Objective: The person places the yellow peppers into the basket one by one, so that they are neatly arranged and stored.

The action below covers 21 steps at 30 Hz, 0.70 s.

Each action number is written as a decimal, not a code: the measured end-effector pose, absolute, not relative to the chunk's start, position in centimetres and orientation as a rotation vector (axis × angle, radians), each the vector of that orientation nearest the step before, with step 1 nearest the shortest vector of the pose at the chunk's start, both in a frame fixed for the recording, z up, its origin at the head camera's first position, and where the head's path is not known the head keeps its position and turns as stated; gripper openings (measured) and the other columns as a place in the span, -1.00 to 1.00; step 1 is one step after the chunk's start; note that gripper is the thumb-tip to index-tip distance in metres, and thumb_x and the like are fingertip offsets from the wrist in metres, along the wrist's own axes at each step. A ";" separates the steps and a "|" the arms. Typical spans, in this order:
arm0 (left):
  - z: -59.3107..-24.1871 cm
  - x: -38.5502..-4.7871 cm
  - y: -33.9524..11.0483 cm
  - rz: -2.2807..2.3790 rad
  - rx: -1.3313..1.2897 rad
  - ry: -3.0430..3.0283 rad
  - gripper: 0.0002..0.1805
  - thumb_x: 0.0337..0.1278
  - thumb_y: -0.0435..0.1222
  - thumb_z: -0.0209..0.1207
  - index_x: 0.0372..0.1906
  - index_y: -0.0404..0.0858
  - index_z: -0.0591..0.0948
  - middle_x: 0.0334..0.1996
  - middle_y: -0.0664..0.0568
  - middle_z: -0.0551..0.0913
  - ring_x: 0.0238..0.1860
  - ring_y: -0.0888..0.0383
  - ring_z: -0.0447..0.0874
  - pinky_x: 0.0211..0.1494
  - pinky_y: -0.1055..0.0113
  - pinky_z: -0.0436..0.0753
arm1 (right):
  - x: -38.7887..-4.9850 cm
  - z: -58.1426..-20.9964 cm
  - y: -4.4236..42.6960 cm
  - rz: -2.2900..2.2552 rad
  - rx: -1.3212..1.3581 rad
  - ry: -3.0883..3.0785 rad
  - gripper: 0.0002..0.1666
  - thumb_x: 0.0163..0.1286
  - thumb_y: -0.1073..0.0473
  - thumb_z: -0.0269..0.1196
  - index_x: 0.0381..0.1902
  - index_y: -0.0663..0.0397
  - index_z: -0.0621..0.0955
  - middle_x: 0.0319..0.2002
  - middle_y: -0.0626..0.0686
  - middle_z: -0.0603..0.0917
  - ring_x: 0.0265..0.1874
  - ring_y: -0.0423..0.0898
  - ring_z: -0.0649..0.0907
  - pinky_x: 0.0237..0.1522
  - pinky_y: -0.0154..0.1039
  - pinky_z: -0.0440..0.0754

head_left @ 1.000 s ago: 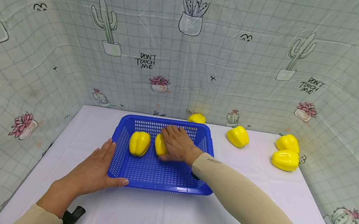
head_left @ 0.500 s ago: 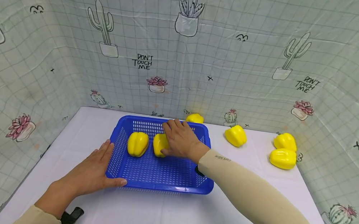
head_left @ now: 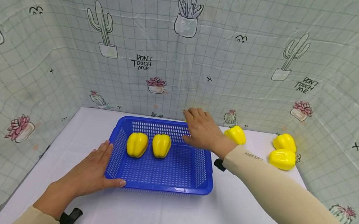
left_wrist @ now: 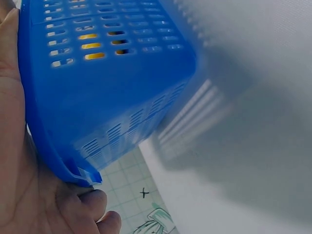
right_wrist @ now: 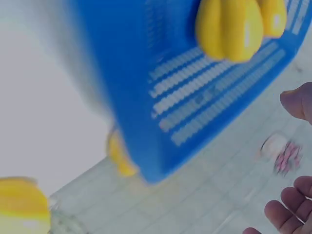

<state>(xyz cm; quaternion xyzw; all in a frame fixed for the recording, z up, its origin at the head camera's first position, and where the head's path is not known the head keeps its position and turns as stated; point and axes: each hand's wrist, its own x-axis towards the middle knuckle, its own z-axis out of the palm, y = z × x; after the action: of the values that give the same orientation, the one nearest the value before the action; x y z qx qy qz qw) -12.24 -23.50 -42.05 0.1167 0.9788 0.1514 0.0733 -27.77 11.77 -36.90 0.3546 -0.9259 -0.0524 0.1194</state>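
Note:
Two yellow bell peppers, one on the left (head_left: 137, 145) and one near the middle (head_left: 161, 146), lie in a blue perforated plastic basket (head_left: 165, 188). My left hand (head_left: 86, 171) rests against the basket's left side with fingers extended, thumb along the front rim. My right hand (head_left: 205, 130) is raised over the basket's back right corner, holding nothing; in the right wrist view its fingers are spread apart from the thumb. Behind the basket sits another yellow bell pepper (right_wrist: 119, 153), mostly hidden by my right hand in the head view.
On the white-covered table, one yellow pepper (head_left: 235, 134) lies right of the basket. Two more, a rear one (head_left: 285, 142) and a front one (head_left: 282, 159), sit together at the far right. A cactus-print curtain (head_left: 184, 65) encloses the table's back and sides.
My right hand has let go of the middle pepper in the basket and moved up, back and to the right. The left hand has stayed on the basket.

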 end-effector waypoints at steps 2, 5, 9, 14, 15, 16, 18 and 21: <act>-42.0 -12.2 -23.4 0.435 0.348 2.947 0.56 -0.06 0.60 0.21 0.63 -0.58 -0.02 0.64 -0.53 -0.05 0.64 -0.46 0.00 0.64 -0.36 0.08 | -28.1 -36.7 13.2 -0.141 1.024 -2.710 -0.06 0.36 -0.19 0.42 0.45 0.27 0.38 0.35 0.26 0.50 0.29 0.20 0.50 0.30 0.11 0.58; -42.0 -12.3 -23.3 0.400 0.350 2.960 0.54 -0.05 0.59 0.21 0.63 -0.58 0.01 0.63 -0.53 -0.03 0.64 -0.46 -0.01 0.65 -0.36 0.06 | -28.5 -36.9 15.5 -0.102 1.002 -2.720 -0.08 0.35 -0.14 0.43 0.42 0.30 0.38 0.33 0.29 0.50 0.28 0.23 0.50 0.31 0.16 0.57; -41.9 -12.3 -23.2 0.362 0.359 2.971 0.53 -0.03 0.59 0.20 0.62 -0.58 0.02 0.63 -0.53 -0.01 0.64 -0.46 -0.01 0.65 -0.36 0.04 | -29.1 -37.6 18.7 -0.104 0.945 -2.736 -0.07 0.31 -0.12 0.48 0.40 0.33 0.39 0.31 0.33 0.51 0.29 0.27 0.51 0.38 0.21 0.54; -41.9 -12.3 -23.1 0.358 0.364 2.971 0.52 0.00 0.59 0.18 0.62 -0.58 0.03 0.63 -0.53 -0.01 0.65 -0.45 -0.03 0.66 -0.35 0.04 | -29.9 -38.9 22.7 -0.175 0.891 -2.765 -0.08 0.29 -0.09 0.49 0.38 0.38 0.40 0.31 0.36 0.51 0.33 0.30 0.51 0.39 0.27 0.52; -41.9 -12.3 -23.1 0.365 0.359 2.966 0.51 0.00 0.58 0.18 0.62 -0.58 0.03 0.63 -0.53 -0.01 0.65 -0.45 -0.04 0.66 -0.35 0.03 | -30.0 -39.2 23.5 -0.189 0.884 -2.782 -0.07 0.30 -0.09 0.48 0.39 0.38 0.40 0.33 0.36 0.50 0.35 0.31 0.49 0.40 0.27 0.50; -41.9 -12.4 -23.1 0.368 0.359 2.968 0.50 0.01 0.57 0.20 0.62 -0.59 0.03 0.63 -0.53 -0.01 0.65 -0.45 -0.04 0.66 -0.35 0.03 | -30.2 -39.5 24.2 -0.197 0.879 -2.803 -0.07 0.31 -0.08 0.48 0.40 0.39 0.39 0.35 0.37 0.49 0.38 0.32 0.48 0.42 0.29 0.48; -41.9 -12.4 -23.1 0.381 0.345 2.959 0.49 0.02 0.54 0.23 0.62 -0.59 0.02 0.64 -0.52 -0.03 0.66 -0.44 -0.06 0.67 -0.34 0.01 | -30.5 -39.9 25.6 -0.211 0.871 -2.852 -0.05 0.31 -0.07 0.49 0.43 0.38 0.37 0.39 0.38 0.46 0.41 0.34 0.44 0.48 0.31 0.41; -41.9 -12.4 -23.2 0.389 0.329 2.955 0.48 0.02 0.51 0.27 0.62 -0.58 0.02 0.64 -0.52 -0.04 0.66 -0.43 -0.07 0.67 -0.34 0.01 | -31.0 -40.3 27.3 -0.257 0.872 -2.913 0.01 0.32 -0.05 0.50 0.49 0.38 0.32 0.45 0.40 0.41 0.46 0.37 0.40 0.55 0.33 0.31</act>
<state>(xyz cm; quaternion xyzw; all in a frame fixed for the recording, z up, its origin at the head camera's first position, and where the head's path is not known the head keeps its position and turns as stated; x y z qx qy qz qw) -12.37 -23.24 -41.87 0.1096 0.9829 0.1293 0.0717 -30.95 27.30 -40.34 0.2854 -0.9536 -0.0842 0.0450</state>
